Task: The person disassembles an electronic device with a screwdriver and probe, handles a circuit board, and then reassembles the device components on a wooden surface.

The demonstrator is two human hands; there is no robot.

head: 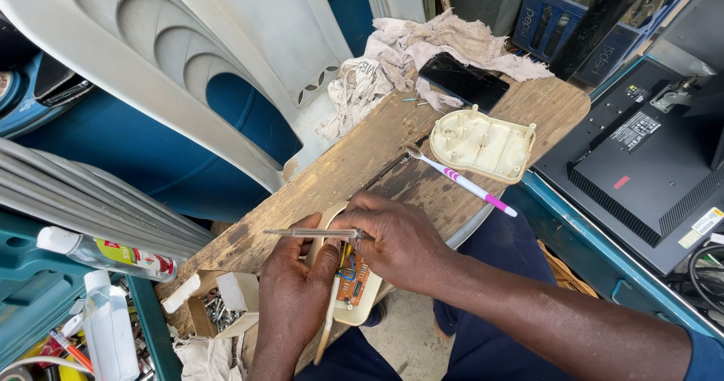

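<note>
Small cardboard box (226,299) holds screws, beside left hand (294,290).

Two bottles (105,254), one toothbrush (461,182), one phone (462,81).

Cream plastic casing (354,305) around an orange-brown circuit board (354,279) with blue wires. White toothbrush (464,185) banded in pink, beside a cream cover (483,143) on a weathered brown wooden board (339,177). Black phone (464,81) against a dirty beige rag (407,49).

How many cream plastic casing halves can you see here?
2: one casing half lies hollow side up on the wooden board; the other, holding a circuit board, is in the hands. Others may be hidden.
</note>
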